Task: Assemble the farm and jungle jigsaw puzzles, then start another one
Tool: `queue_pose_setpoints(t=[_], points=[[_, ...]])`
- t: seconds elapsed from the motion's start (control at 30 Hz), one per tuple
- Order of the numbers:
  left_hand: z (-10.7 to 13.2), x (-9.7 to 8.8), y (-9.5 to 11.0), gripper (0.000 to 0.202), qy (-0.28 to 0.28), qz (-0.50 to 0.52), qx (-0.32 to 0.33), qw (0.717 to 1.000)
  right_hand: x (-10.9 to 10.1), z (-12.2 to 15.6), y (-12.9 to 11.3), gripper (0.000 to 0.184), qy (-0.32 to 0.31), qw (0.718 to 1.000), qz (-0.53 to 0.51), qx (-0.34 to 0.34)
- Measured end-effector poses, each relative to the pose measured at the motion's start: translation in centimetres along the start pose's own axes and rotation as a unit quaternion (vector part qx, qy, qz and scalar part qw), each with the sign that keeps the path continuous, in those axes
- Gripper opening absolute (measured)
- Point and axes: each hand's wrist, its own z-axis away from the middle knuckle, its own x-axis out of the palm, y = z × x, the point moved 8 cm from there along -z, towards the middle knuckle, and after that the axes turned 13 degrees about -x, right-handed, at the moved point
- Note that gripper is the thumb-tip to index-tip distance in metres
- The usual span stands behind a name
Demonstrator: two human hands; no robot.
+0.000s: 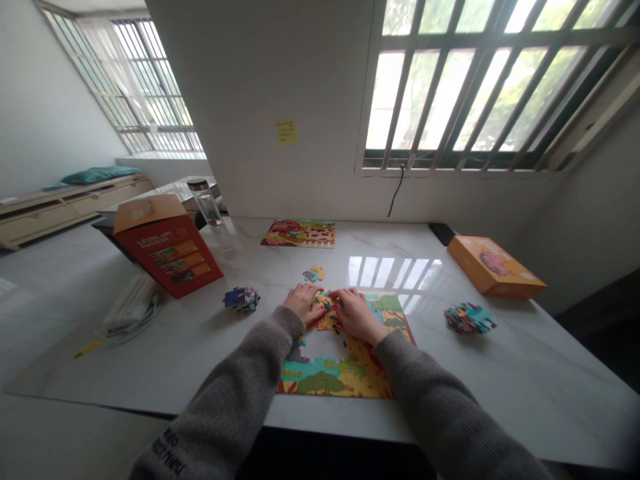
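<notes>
Grey sleeves (225, 393) angle inward, left hand (303, 301) and right hand (356, 315) touching jigsaw puzzle (345, 360).

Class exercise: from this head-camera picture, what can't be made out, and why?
Head view, hidden: the jigsaw pieces under the left hand and right hand, covered by the hands.
Head view, too small: the separate shapes in the loose pile of pieces.
Head view, too small: the writing on the yellow sticky note.

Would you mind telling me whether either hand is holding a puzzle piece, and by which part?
The left hand and right hand rest their fingers on the jigsaw puzzle, covering the pieces there, so whether either holds one cannot be told.
</notes>
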Motion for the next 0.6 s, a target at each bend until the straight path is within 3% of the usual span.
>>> queue_pose_setpoints(t=[0.37, 0.5, 0.6], points=[[-0.1, 0.8, 0.2, 0.057, 0.001, 0.008, -0.071, 0.997, -0.4, 0.2, -0.3, 0.037, 0.008, 1.000, 0.003, 0.006], [0.1, 0.8, 0.6, 0.060, 0.020, 0.004, -0.055, 0.998, -0.7, 0.2, 0.4, 0.035, 0.019, 0.998, 0.038, 0.045], [0.2, 0.9, 0.9, 0.071, 0.030, 0.014, -0.042, 0.999, -0.7, 0.1, 0.9, 0.035, 0.043, 0.998, -0.010, 0.052]])
